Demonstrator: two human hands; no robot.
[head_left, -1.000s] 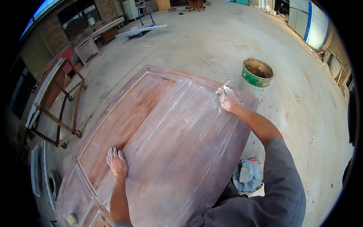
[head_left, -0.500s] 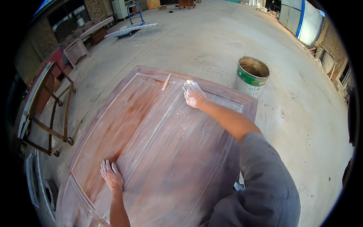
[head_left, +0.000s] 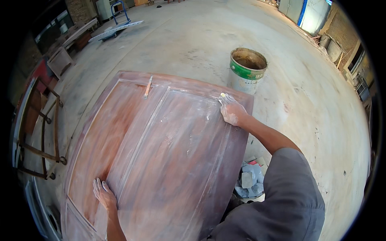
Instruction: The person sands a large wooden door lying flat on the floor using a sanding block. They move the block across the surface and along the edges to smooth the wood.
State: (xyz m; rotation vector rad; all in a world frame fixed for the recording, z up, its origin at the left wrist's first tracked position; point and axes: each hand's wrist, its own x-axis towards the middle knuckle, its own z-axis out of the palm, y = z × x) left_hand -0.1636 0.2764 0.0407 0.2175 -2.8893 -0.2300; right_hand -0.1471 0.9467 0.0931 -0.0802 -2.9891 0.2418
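Observation:
A large brown wooden door panel (head_left: 177,148) with raised mouldings lies flat before me, smeared with whitish dust. My right hand (head_left: 232,111), coated in white powder, presses on the moulding near the panel's far right corner. Its fingers are held together, and a small pale yellow bit shows at the tips; what lies under them is hidden. My left hand (head_left: 105,195) rests on the panel's left part, fingers outstretched and holding nothing. Near the far edge lies a slim knife-like tool (head_left: 148,87) with an orange-brown handle, touched by neither hand.
A bucket (head_left: 248,68) with a green band stands on the concrete floor beyond the far right corner. Grey-blue scraps (head_left: 250,178) sit in a heap beside the panel's right edge. At left is a wheeled metal frame (head_left: 42,132); farther back, a blue-handled trolley (head_left: 116,25).
My right hand has slid rightward along the far moulding toward the corner. My left hand stays on the panel's left part. The view has shifted, bringing the heap of scraps into sight.

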